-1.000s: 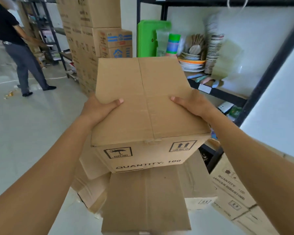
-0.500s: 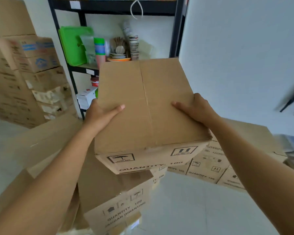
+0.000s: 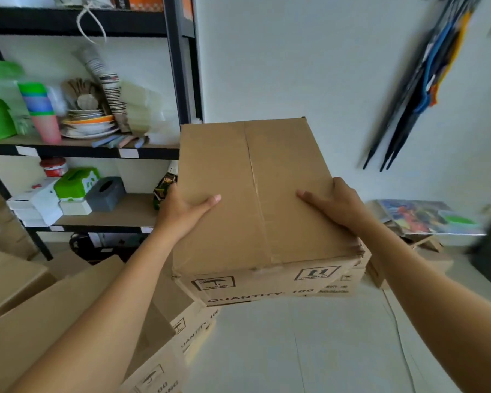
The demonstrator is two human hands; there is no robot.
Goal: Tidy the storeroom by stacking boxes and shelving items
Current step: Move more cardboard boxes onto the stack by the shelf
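Note:
I hold a closed brown cardboard box (image 3: 255, 199) in the air in front of me, its taped top facing up and "QUANTITY: 100" printed on the near side. My left hand (image 3: 182, 214) grips its left edge, thumb lying on the top. My right hand (image 3: 338, 205) grips the right edge the same way. More printed cardboard boxes (image 3: 182, 336) lie below at the lower left, and another box (image 3: 352, 282) shows just under the held one's right corner.
A black metal shelf rack (image 3: 179, 66) stands at the left with cups, plates and tissue boxes. White wall ahead, with dark hangers (image 3: 408, 109) hanging at the upper right. A colourful sheet (image 3: 425, 217) rests on low boxes at right. Pale floor (image 3: 295, 350) below.
The view has swung right: the tall box stacks and the other person left the frame, the white wall and hangers came in. Both hands keep the same grip on the box.

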